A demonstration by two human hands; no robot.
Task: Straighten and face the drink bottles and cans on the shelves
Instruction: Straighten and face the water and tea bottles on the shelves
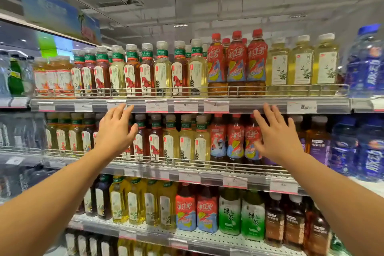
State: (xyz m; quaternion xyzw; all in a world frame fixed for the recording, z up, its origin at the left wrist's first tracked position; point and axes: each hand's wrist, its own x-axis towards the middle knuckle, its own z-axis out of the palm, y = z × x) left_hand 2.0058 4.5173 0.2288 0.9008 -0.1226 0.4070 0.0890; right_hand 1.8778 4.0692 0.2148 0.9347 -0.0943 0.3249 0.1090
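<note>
Reaching toward middle-shelf tea bottles (pixel 170 139), both hands empty.
Left hand (pixel 115 131) at 9 o'clock and right hand (pixel 276 137) at 3, fingers spread, gripping nothing. Bottles likely full, heavy, smooth plastic; grip at labelled body.

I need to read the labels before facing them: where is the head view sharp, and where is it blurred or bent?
Head view: sharpest mid-frame, on the red-capped tea bottles of the top shelf; the blue bottles and the far left edge smear; the shelf rail bows from the wide lens; both hands, left and right, slightly soft; price tags mostly unreadable.
</note>
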